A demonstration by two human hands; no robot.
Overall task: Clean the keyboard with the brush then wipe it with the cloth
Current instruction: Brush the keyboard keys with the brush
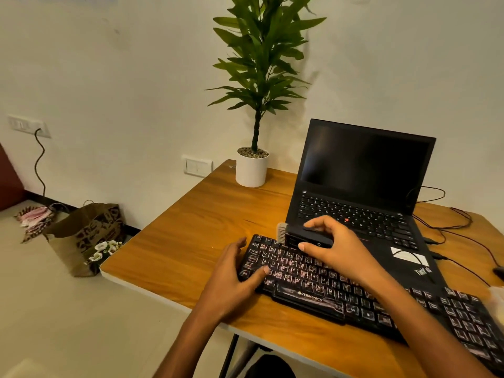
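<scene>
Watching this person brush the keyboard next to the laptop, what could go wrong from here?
1. The brush in the right hand works at the keyboard's far edge, right beside the open laptop; swept dust may land on the laptop's keys.
2. The keyboard sits near the table's front edge, steadied only by the left hand; a hard stroke might shift it.
3. Loose cables lie near the right arm and could snag.

Both forearms were bare to the frame's lower edge, with no sleeves showing. The left hand (234,279) and right hand (336,246) wore no gloves, rings, watch or bands that showed.
</scene>
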